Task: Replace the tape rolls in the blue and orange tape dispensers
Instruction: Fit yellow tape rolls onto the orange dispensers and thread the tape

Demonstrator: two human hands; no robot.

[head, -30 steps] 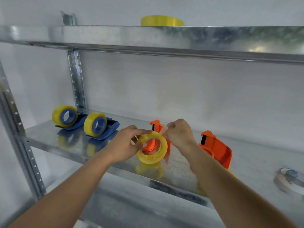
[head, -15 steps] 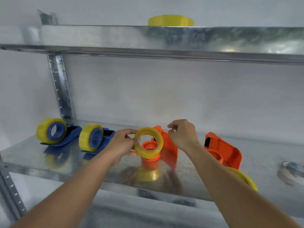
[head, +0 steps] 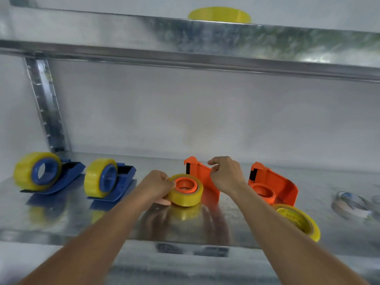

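Note:
A yellow tape roll (head: 186, 195) now sits around the orange hub of the nearer orange dispenser (head: 202, 178), which lies on its side on the metal shelf (head: 61, 221). My left hand (head: 158, 186) grips the roll's left edge. My right hand (head: 225, 175) hovers over the dispenser's back plate, fingers pinched, perhaps on a tape end that I cannot make out. A second orange dispenser (head: 271, 185) lies to the right with a bare hub. Another yellow roll (head: 298, 221) lies in front of it, partly hidden by my right arm. Two blue dispensers (head: 47, 175) (head: 111, 181) at left carry yellow rolls.
A pale, whitish tape roll (head: 349, 204) lies at the far right of the shelf. A yellow roll (head: 219, 15) rests on the upper shelf, whose steel front edge (head: 205, 56) overhangs the work area. An upright post (head: 47, 108) stands at back left.
The yellow roll, held up in the air before, has come down onto the orange hub. My left hand went down with it; my right hand stayed above the dispenser.

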